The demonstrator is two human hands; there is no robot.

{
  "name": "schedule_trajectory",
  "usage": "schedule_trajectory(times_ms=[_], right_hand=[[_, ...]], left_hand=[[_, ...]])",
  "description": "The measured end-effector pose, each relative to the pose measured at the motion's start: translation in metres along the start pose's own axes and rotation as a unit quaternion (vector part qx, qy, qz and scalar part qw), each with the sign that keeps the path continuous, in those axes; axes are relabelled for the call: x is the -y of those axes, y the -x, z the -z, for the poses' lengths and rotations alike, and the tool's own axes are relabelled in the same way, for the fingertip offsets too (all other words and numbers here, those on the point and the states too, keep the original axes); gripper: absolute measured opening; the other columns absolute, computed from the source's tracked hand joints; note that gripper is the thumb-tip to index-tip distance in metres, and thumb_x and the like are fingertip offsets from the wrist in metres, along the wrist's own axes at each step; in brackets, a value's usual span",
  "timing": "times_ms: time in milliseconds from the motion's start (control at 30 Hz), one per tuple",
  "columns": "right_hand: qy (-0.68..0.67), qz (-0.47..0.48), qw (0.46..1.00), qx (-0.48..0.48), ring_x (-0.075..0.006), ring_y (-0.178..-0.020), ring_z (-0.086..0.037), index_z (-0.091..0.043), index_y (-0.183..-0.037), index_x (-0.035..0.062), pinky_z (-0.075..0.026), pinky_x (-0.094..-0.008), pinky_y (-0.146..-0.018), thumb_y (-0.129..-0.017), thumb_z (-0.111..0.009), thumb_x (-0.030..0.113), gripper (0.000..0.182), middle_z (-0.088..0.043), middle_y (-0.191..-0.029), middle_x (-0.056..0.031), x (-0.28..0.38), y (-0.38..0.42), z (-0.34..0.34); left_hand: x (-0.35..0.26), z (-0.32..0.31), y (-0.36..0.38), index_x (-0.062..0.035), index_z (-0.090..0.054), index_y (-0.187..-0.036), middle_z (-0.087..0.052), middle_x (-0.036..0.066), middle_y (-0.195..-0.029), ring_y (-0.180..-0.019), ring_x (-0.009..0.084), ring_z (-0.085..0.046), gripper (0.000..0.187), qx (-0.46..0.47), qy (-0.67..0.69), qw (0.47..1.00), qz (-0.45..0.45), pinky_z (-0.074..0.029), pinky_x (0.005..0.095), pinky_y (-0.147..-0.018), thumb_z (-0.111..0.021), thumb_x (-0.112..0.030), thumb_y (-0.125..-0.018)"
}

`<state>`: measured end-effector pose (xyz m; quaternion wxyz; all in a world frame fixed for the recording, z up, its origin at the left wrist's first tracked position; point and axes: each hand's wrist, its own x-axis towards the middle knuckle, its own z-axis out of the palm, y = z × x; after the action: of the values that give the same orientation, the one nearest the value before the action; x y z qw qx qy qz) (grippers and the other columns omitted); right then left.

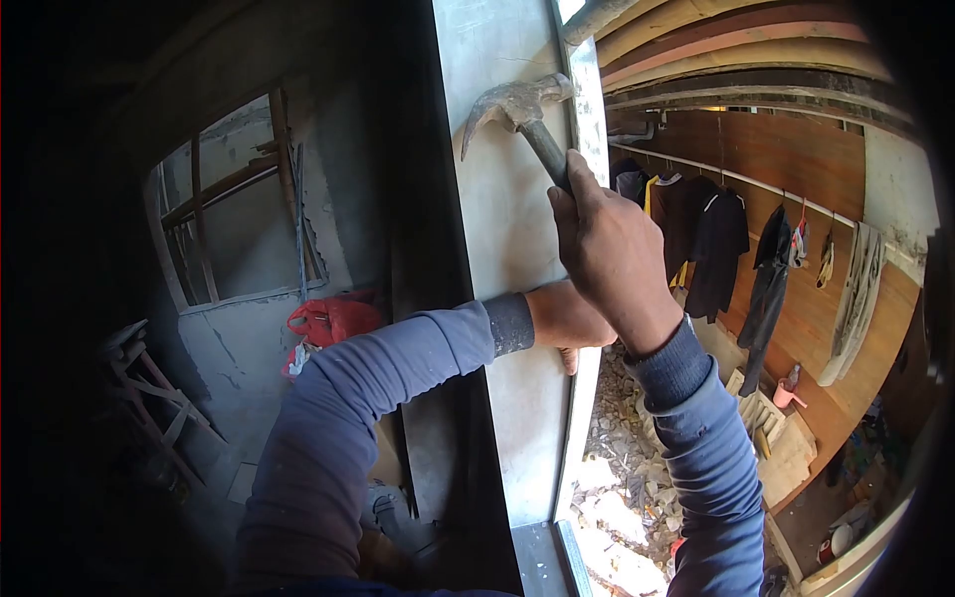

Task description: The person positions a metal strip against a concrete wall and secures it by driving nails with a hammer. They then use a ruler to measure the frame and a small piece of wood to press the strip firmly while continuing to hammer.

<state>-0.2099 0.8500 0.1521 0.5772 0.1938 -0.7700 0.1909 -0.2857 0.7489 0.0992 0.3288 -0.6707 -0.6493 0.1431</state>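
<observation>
A claw hammer point(519, 102) is held up in my right hand point(619, 249), whose fingers wrap round its dark handle. The hammer's head lies in front of the upper part of a pale upright panel point(522, 418), close to the panel's right edge strip point(587, 398). Lower down, my left hand point(572, 323) reaches across to that same edge, partly covered by my right wrist. One finger of it points down against the panel; its other fingers are hidden, so what it holds, if anything, cannot be seen.
Left, in the dark room, are a wooden-barred window opening point(224, 199), a red bag point(333, 318) and a wooden stand point(159, 388). Right, beyond the edge, rubble point(622, 478) covers the ground, and clothes point(721, 249) hang from a rail point(736, 177) by a wooden wall.
</observation>
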Motion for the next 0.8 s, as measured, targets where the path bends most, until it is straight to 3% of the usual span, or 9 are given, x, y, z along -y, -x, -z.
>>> schedule_trajectory(times_ms=[100,233,400,467,533,600,733,767,800], right_hand=[[-0.01,0.008,1.0,-0.001,-0.0403,-0.067,-0.067,-0.05,-0.133,0.0037,-0.052,-0.0509,-0.059,-0.099,-0.055,0.028,0.043,-0.066,-0.072,-0.0193,0.0,0.001,0.002],[-0.002,0.0,1.0,0.0,-0.0402,-0.067,-0.067,-0.05,-0.134,0.0034,-0.052,-0.0509,-0.059,-0.099,-0.055,0.029,0.043,-0.066,-0.072,-0.0198,0.0,0.002,0.0],[-0.003,0.022,1.0,0.003,-0.04,-0.068,-0.068,-0.052,-0.132,0.0023,-0.052,-0.0508,-0.059,-0.099,-0.054,0.028,0.042,-0.067,-0.073,-0.0198,0.0,0.004,0.003],[0.0,0.002,1.0,-0.002,-0.04,-0.068,-0.068,-0.052,-0.132,0.0032,-0.052,-0.0509,-0.059,-0.099,-0.054,0.029,0.042,-0.067,-0.073,-0.0197,0.001,0.001,0.0],[-0.002,0.001,1.0,-0.007,-0.0401,-0.067,-0.067,-0.052,-0.133,0.0039,-0.051,-0.0509,-0.059,-0.099,-0.055,0.029,0.042,-0.067,-0.073,-0.0195,0.002,0.002,0.0],[-0.009,0.022,1.0,-0.014,-0.0402,-0.066,-0.067,-0.052,-0.132,0.0045,-0.051,-0.0506,-0.059,-0.098,-0.056,0.029,0.042,-0.067,-0.073,-0.019,0.003,0.004,0.001],[-0.007,-0.007,1.0,-0.001,-0.0403,-0.067,-0.066,-0.053,-0.132,0.004,-0.051,-0.05,-0.059,-0.098,-0.056,0.029,0.043,-0.066,-0.073,-0.0198,-0.001,0.003,0.0],[-0.016,-0.003,1.0,-0.005,-0.0403,-0.067,-0.066,-0.053,-0.132,0.0039,-0.051,-0.0497,-0.059,-0.098,-0.057,0.029,0.043,-0.066,-0.074,-0.02,-0.002,0.004,0.002],[-0.025,0.001,1.0,-0.01,-0.0403,-0.068,-0.066,-0.053,-0.133,0.0038,-0.051,-0.0494,-0.059,-0.098,-0.057,0.028,0.043,-0.066,-0.074,-0.0202,-0.002,0.004,0.003]], left_hand=[[0.0,-0.003,-0.001,-0.0029,-0.055,-0.137,-0.056,0.016,-0.14,-0.133,0.0358,-0.049,0.055,-0.001,-0.014,1.0,0.012,-0.039,0.0462,-0.114,-0.066,-0.014,-0.085],[0.008,-0.011,-0.003,-0.0004,-0.055,-0.136,-0.058,0.017,-0.138,-0.13,0.0371,-0.053,0.049,0.082,-0.019,0.996,-0.008,-0.044,0.0468,-0.11,-0.06,-0.012,-0.089],[0.003,-0.015,0.0,0.0012,-0.049,-0.141,-0.057,0.018,-0.137,-0.129,0.0392,-0.052,0.048,0.028,0.156,0.985,0.074,-0.044,0.0478,-0.111,-0.052,-0.011,-0.095],[0.002,-0.006,-0.002,0.0007,-0.049,-0.141,-0.057,0.018,-0.138,-0.13,0.0393,-0.051,0.049,0.063,0.244,0.96,0.124,-0.043,0.0481,-0.111,-0.054,-0.011,-0.094],[-0.001,-0.003,-0.001,0.0003,-0.051,-0.14,-0.057,0.018,-0.138,-0.13,0.0394,-0.052,0.049,0.055,0.246,0.96,0.126,-0.042,0.0481,-0.111,-0.056,-0.011,-0.093],[-0.005,-0.006,0.003,-0.0002,-0.054,-0.137,-0.058,0.018,-0.137,-0.129,0.0394,-0.053,0.048,0.003,0.16,0.984,0.08,-0.042,0.0479,-0.111,-0.057,-0.012,-0.091],[0.016,-0.038,0.003,-0.0007,-0.067,-0.117,-0.065,0.015,-0.127,-0.124,0.0381,-0.057,0.035,-0.001,0.019,1.0,-0.014,-0.045,0.0468,-0.107,-0.064,-0.019,-0.087],[0.018,-0.043,0.004,-0.0008,-0.069,-0.112,-0.066,0.015,-0.123,-0.122,0.0375,-0.058,0.034,0.001,0.003,1.0,-0.023,-0.046,0.0466,-0.106,-0.067,-0.022,-0.085],[0.016,-0.039,0.004,-0.0013,-0.07,-0.107,-0.068,0.014,-0.12,-0.121,0.0366,-0.058,0.035,0.001,0.085,0.996,0.026,-0.047,0.0466,-0.105,-0.07,-0.025,-0.081]])
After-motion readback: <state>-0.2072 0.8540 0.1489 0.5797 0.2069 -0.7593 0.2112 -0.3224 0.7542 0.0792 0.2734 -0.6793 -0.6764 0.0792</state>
